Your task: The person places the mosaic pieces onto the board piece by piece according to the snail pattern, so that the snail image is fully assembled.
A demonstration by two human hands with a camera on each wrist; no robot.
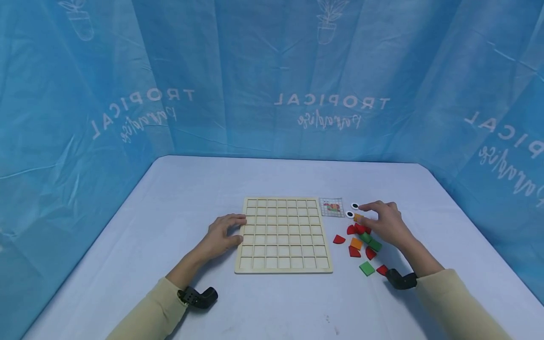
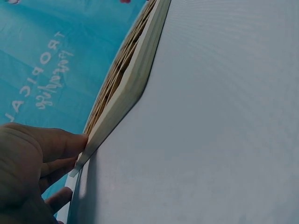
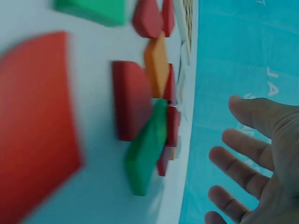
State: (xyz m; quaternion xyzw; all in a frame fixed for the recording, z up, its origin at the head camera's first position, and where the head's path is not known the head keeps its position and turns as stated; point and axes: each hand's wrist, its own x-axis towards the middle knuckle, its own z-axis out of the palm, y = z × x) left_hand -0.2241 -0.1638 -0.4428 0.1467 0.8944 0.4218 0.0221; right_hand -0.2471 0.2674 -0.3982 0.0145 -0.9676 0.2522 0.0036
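A pale wooden grid board (image 1: 278,230) lies flat on the table, its square cells holding no pieces. At its left edge my left hand (image 1: 218,237) touches the rim with thumb and fingertips spread apart; in the left wrist view, the thumb (image 2: 65,142) lies against the board's side. My right hand (image 1: 386,222) hovers over the coloured pieces, fingers loosely extended and nothing between them in the right wrist view. Closest to its fingertips are a white eye disc (image 1: 354,206) with a black centre, a second eye disc (image 1: 350,215) and an orange piece (image 1: 358,217).
Right of the board lies a small printed picture card (image 1: 331,208). Several red quarter-round pieces (image 1: 354,251), green squares (image 1: 367,268) and an orange square (image 1: 356,243) are scattered below the right hand. Blue printed curtains (image 1: 272,71) surround the white table (image 1: 204,184).
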